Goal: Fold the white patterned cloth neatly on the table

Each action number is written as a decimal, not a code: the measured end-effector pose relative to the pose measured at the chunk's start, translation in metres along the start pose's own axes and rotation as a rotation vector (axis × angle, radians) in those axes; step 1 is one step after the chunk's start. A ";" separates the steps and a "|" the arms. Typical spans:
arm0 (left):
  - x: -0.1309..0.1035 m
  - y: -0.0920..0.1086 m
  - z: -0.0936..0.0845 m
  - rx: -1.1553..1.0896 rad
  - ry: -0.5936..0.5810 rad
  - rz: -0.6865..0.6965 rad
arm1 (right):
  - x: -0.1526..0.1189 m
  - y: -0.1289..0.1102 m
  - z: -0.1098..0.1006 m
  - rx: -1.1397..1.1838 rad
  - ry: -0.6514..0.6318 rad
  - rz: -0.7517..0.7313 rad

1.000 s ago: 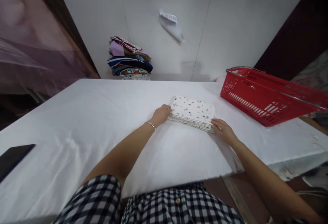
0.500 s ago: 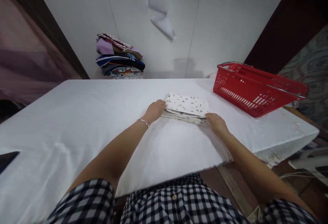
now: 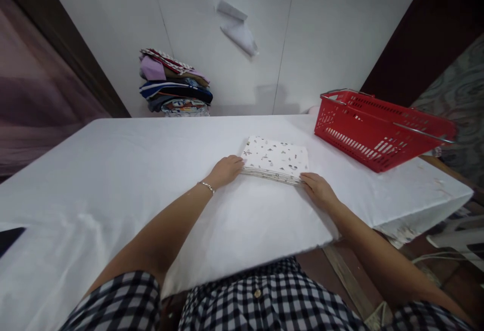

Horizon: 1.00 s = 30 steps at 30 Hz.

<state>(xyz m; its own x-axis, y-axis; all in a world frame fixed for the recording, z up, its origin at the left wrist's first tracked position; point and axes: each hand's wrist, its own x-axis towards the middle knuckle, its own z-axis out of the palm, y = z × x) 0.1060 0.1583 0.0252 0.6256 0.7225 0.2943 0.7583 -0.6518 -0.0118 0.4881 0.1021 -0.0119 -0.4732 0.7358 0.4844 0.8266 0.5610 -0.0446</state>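
Observation:
A stack of folded white cloth with a small dark print (image 3: 274, 158) lies on the white-covered table (image 3: 124, 169), its layered folds facing me. My left hand (image 3: 228, 169), with a bracelet at the wrist, grips the near left corner of the cloth. At the near right corner, my right hand (image 3: 317, 187) has its fingers closed on the edge. Both thumbs and the undersides of the fingers are partly hidden.
A red plastic basket (image 3: 374, 134) with metal handles stands at the right. Several folded fabrics (image 3: 176, 86) are piled beyond the far left edge. White paper (image 3: 238, 28) hangs on the wall. A dark flat object (image 3: 10, 237) lies at the left edge.
The top layer, raised at its near edge before, now lies flat on the layers below. Both hands have come slightly down and nearer to me along the cloth's corners.

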 end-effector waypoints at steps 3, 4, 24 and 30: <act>0.008 -0.001 -0.001 0.055 0.028 -0.042 | 0.001 -0.002 0.000 0.006 0.005 -0.008; 0.010 -0.001 0.000 0.078 0.047 -0.054 | 0.000 -0.002 0.000 0.010 0.010 -0.013; -0.012 -0.006 0.002 0.022 -0.134 -0.128 | -0.013 -0.001 0.011 -0.061 -0.020 0.019; -0.004 -0.003 0.005 -0.038 -0.166 -0.203 | -0.007 -0.005 0.013 -0.100 -0.057 0.051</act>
<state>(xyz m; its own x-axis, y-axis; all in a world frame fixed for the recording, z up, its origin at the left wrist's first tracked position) 0.1018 0.1583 0.0196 0.4855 0.8651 0.1261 0.8658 -0.4958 0.0683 0.4837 0.0992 -0.0265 -0.4444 0.7842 0.4330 0.8747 0.4842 0.0209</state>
